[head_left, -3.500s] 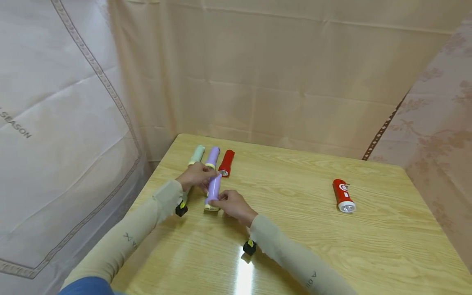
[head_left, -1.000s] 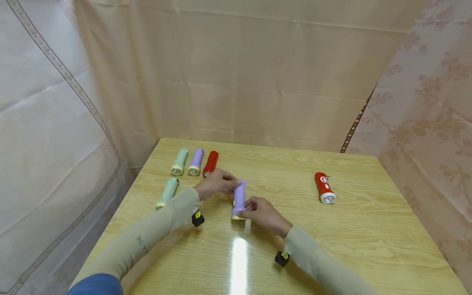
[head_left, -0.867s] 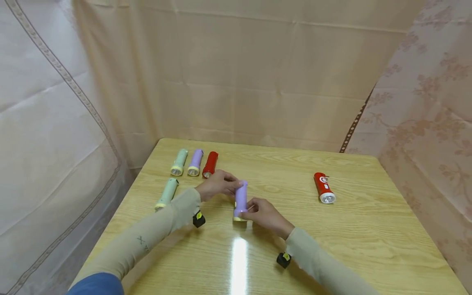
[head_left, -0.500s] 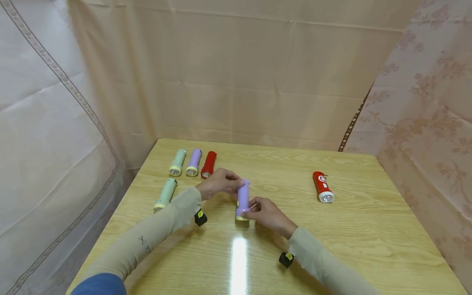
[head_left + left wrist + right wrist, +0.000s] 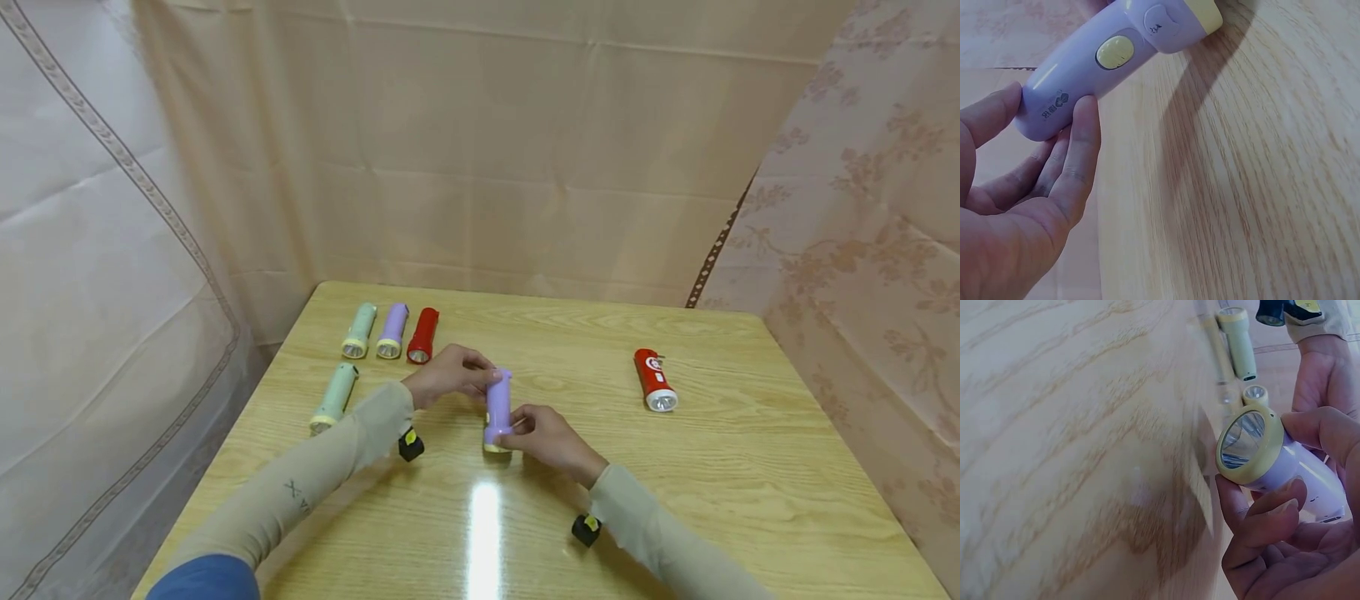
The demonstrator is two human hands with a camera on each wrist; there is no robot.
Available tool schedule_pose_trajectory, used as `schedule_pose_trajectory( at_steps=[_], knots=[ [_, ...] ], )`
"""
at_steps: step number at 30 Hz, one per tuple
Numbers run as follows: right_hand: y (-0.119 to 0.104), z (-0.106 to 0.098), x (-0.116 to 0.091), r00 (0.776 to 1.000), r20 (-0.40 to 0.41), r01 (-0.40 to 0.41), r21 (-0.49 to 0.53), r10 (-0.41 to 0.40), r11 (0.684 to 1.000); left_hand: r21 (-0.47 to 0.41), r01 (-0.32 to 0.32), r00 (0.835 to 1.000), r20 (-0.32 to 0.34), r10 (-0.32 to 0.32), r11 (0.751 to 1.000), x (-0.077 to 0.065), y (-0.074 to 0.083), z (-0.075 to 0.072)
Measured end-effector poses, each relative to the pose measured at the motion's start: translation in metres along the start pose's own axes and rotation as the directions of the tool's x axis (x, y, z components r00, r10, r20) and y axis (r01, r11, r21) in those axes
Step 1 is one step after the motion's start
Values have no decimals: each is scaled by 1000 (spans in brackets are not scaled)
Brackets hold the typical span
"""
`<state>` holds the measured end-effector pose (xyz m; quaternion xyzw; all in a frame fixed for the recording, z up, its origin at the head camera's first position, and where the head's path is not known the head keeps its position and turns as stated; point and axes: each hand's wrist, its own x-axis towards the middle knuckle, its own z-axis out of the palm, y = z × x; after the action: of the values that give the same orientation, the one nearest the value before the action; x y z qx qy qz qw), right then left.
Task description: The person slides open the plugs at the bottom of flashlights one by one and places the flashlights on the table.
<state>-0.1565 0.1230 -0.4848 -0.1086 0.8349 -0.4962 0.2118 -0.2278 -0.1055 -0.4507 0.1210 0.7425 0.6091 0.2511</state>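
Left hand, glossy purple cylindrical flashlight with a cream head rim, right hand: both grips hold the one flashlight.
On the wood-grained surface, a near pale green flashlight with a cream head is partly covered by the beige left sleeve; beyond it lie a far pale green flashlight, a second purple flashlight and a plain red flashlight. The left grip pinches the held flashlight's tail; the right grip holds its head, fingers masking part of the rim. The left wrist view cuts that head off at the top. Whether it touches the surface is hard to tell. The beige right sleeve runs out of frame. Well apart, rightmost, lies a red flashlight with a white head, its markings too small to read.
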Motion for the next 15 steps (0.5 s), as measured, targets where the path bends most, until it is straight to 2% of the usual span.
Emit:
schedule_pose_trajectory(
  at_steps=[9,15],
  knots=[
    [2,-1,2,1000,1,14,-30,-14,999,-27,1,1000,6,-1,1000,2,-4,0],
    [3,-3,4,999,-2,43,-28,-43,999,2,-27,1000,-10,27,1000,3,-3,0]
  ],
)
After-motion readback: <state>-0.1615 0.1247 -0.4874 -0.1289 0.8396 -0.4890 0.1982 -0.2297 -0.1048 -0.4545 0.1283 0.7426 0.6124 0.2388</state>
